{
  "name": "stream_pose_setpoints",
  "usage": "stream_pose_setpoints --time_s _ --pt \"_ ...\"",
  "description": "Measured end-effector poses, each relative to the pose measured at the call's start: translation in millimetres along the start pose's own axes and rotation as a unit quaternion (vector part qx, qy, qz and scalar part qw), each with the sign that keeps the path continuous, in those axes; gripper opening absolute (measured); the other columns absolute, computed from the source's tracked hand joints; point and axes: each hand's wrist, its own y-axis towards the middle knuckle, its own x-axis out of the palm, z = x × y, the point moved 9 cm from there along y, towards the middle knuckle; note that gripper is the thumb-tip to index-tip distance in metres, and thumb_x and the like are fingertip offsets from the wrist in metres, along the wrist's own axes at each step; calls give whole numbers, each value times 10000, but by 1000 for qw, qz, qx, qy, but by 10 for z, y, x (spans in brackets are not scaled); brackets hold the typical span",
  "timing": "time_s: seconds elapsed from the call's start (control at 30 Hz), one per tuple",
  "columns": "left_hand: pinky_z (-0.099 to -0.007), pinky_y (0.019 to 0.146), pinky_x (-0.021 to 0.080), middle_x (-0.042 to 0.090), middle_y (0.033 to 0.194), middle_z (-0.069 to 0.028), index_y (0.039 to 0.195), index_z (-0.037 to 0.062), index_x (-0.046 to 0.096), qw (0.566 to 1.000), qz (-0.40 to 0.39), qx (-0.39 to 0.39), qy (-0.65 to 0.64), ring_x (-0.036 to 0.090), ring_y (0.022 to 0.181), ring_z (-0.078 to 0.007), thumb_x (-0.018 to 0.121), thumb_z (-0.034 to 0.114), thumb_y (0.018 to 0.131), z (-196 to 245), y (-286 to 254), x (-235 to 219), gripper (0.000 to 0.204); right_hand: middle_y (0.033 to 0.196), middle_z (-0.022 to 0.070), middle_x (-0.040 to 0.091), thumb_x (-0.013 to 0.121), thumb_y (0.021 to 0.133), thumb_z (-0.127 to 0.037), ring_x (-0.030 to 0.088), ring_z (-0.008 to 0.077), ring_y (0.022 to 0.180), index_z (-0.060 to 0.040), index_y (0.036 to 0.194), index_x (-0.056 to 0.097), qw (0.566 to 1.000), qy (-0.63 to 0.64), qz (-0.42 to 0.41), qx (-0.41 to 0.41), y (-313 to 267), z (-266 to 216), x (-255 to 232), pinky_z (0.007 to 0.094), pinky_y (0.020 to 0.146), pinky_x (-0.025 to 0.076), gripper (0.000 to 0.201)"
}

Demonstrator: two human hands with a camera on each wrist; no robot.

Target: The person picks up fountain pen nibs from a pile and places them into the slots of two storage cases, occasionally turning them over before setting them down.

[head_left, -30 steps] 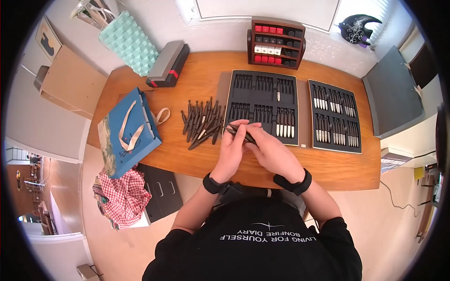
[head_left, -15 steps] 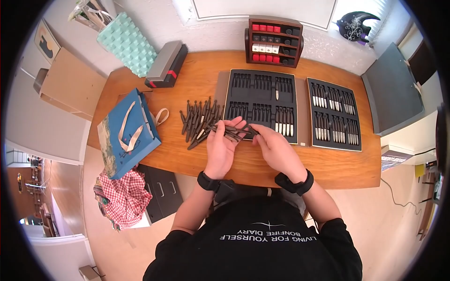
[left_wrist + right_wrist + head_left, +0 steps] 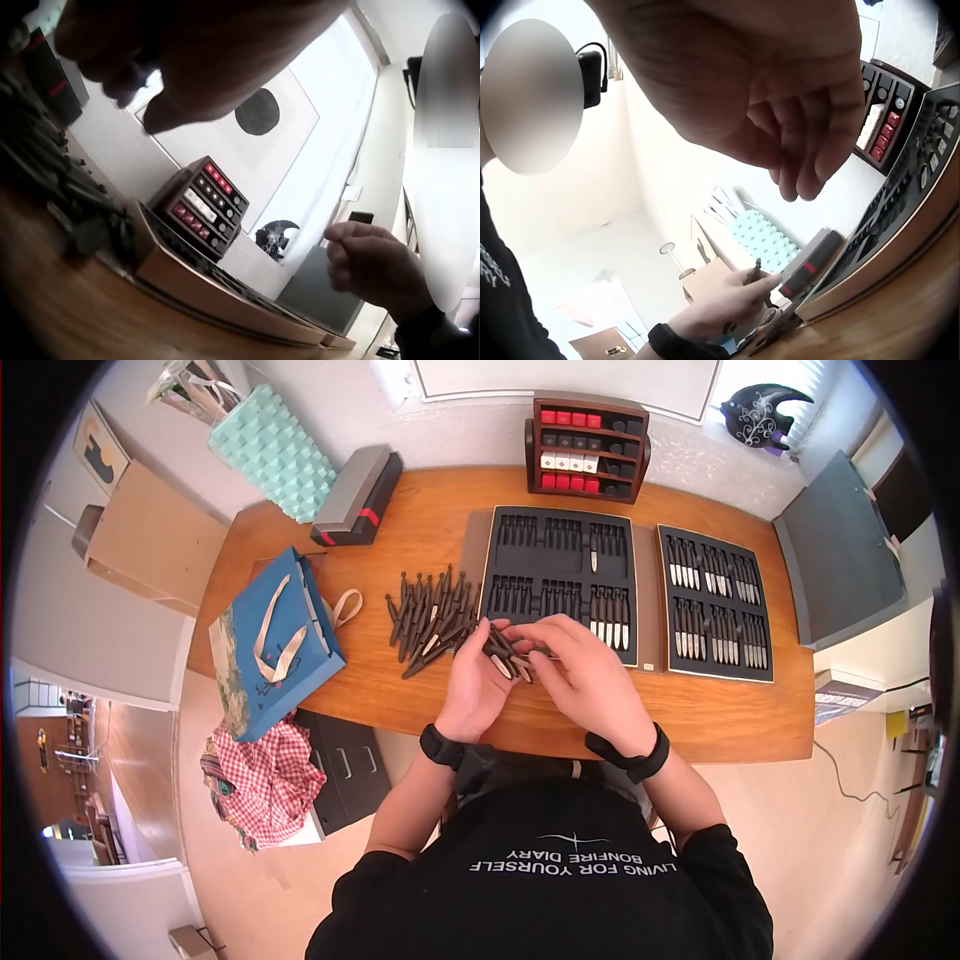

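In the head view, my left hand [image 3: 472, 688] holds several dark pen-like pieces [image 3: 500, 658], some with silver ends, in its curved palm. My right hand [image 3: 592, 682] is beside them, its bent fingers over their right side; whether it touches them is unclear. Nothing shows in the right fingers in the right wrist view. A pile of similar pieces [image 3: 425, 610] lies left of the hands. Beyond them is a black slotted tray [image 3: 565, 565], partly filled, its near edge partly hidden by the right hand. Another slotted tray [image 3: 715, 565] with silver-ended pieces stands to its right.
A wooden rack [image 3: 590, 450] with red, black and white cubes stands at the back. On the left are a blue paper bag [image 3: 275, 650] and a grey box [image 3: 355, 500]. A dark grey lid [image 3: 838, 555] leans at the far right.
My hands were together around the pieces, then apart with the pieces across the left palm. Now the right hand's fingers are back over them, and the pieces slant down to the right.
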Motion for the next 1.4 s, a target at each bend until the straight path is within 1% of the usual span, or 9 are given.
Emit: stream_pose_setpoints --time_s 0.17,0.3,0.37,0.4,0.53,0.7,0.8,1.03,1.4 --pt "-187 397 210 351 697 42 962 66 502 998 -16 44 28 290 509 -49 453 248 1018 343 -16 -116 197 934 104 625 570 893 -44 637 263 797 -27 1085 623 999 21 40 26 -116 93 -230 312 666 519 200" --pt "-228 408 289 385 600 16 941 55 504 955 66 139 253 362 487 -70 502 280 998 771 10 -391 232 868 107 638 553 895 -27 642 253 768 -14 1042 635 997 39 43 45 -180 221 -308 311 654 515 169" --pt "-355 519 453 582 692 -88 1008 21 512 619 156 358 682 582 562 -311 534 285 966 1165 -184 -64 269 844 110 640 545 896 -21 643 249 752 -9 1027 639 996 54 53 46 -177 242 -339 311 646 513 161" --pt "-445 696 486 631 941 -227 1123 -13 499 581 200 273 740 605 818 -463 581 288 918 1189 -135 -163 374 832 111 640 540 896 -16 645 243 745 -7 1022 640 996 59 55 46 -168 234 -353 310 639 510 161" --pt "-468 815 458 545 1159 -261 1241 -15 464 526 184 315 768 555 1030 -435 607 301 893 1211 -101 -210 491 813 118 644 538 892 -10 647 232 720 -1 1001 646 994 63 68 52 -173 282 -349 306 624 506 154" --pt "-600 1060 250 274 1476 -255 1439 44 333 446 131 264 845 215 1383 -443 566 401 897 964 -7 -284 689 808 128 661 551 887 -21 649 219 688 1 994 656 987 82 110 86 -199 441 -434 297 627 507 151" --pt "-649 1080 172 152 1554 -206 1486 129 296 458 130 138 869 123 1432 -412 518 448 922 856 -27 -280 685 760 134 675 567 875 -57 661 215 697 1 1008 663 981 42 93 165 -101 700 -570 284 641 504 174" --pt "-726 1026 213 130 1563 -184 1477 131 313 428 108 145 885 107 1431 -427 502 433 925 822 -2 -360 657 849 192 687 595 826 -132 677 321 796 3 914 678 976 -153 62 142 522 1239 -872 373 723 533 181" --pt "-688 1058 197 155 1566 -164 1467 147 341 444 124 138 877 129 1431 -424 517 439 920 891 -25 -328 644 798 211 678 736 757 -293 683 306 770 64 820 675 908 -193 -87 362 890 1717 -636 374 705 524 368"
